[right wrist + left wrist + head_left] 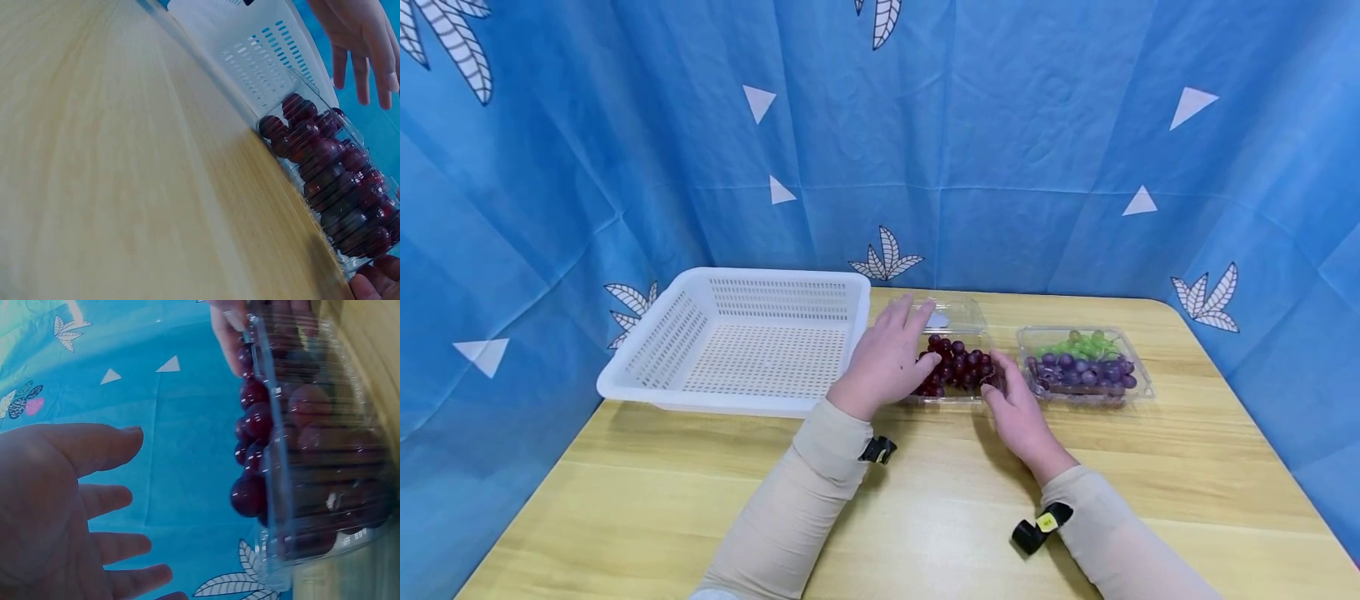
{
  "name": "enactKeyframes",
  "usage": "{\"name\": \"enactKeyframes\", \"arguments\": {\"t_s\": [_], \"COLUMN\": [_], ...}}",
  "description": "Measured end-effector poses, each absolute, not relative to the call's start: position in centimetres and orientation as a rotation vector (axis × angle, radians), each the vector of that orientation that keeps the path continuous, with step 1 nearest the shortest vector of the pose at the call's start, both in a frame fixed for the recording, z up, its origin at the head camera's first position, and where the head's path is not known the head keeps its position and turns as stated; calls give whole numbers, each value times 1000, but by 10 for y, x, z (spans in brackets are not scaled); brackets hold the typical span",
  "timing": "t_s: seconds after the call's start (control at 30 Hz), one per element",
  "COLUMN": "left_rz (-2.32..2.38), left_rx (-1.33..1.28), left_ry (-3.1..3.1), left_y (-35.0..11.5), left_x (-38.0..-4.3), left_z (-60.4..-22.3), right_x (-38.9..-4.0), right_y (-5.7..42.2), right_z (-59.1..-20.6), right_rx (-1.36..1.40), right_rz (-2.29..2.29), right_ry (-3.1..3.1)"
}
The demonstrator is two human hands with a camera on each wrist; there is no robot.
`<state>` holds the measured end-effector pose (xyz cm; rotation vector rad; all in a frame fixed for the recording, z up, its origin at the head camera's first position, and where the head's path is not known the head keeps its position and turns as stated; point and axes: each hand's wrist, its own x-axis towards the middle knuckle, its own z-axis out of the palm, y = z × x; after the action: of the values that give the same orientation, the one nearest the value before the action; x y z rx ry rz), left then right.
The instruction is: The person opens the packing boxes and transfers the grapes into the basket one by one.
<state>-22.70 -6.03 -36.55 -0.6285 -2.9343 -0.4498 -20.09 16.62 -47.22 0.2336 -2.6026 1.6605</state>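
A clear plastic box [951, 400] of dark red grapes [331, 162] stands on the table with its lid [958, 312] folded back behind it. My left hand [891, 354] is over the left side of this box, fingers spread; in the left wrist view its thumb and fingers [119, 550] are apart from the grapes and hold nothing. At the right end of the box, my right hand [1018, 417] grips the plastic between thumb and fingers. In the right wrist view only some right fingertips [375, 284] show at the lower corner.
A white slotted basket [733, 404] stands left of the box, close beside it. To the right is a second clear box [1138, 367] with green grapes [1078, 343] and purple grapes [1086, 373]. A blue patterned curtain [1000, 150] hangs behind the wooden table [925, 517].
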Motion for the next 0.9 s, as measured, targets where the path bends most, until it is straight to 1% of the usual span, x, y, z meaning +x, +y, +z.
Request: {"name": "enactKeyframes", "arguments": {"t_s": [0.9], "left_rz": [-322], "left_rx": [-733], "left_ry": [-2986], "left_y": [-47], "left_x": [-231], "left_z": [-390], "right_x": [-200], "right_y": [164], "right_z": [-471], "right_rx": [283], "right_rz": [1773], "right_ry": [-2531]}}
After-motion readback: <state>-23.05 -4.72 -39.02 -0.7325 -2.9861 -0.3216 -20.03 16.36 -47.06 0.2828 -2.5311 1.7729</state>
